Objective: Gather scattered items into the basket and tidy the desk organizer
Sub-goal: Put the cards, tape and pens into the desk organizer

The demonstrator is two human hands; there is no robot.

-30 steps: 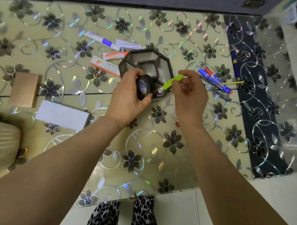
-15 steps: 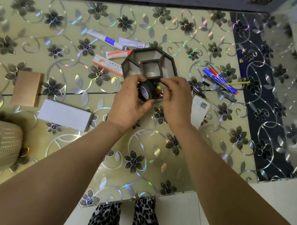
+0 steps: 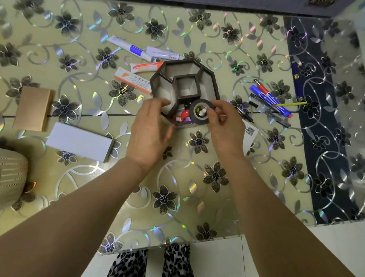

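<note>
1. Tubes and a small orange carton lie just behind and left of the organizer; pens lie to its right; two flat boxes sit well to the left, near the basket at the table's left edge.
2. The right hand pinches a dark roll of tape over the organizer's near compartment, which holds small coloured items.
3. The left hand, fingers loosely spread, rests against the organizer's near-left wall.
4. The organizer is dark, octagonal, with a square centre cell.

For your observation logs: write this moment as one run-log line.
right hand: holds black tape roll over organizer's near compartment | left hand: open beside organizer | pens: on table
</note>
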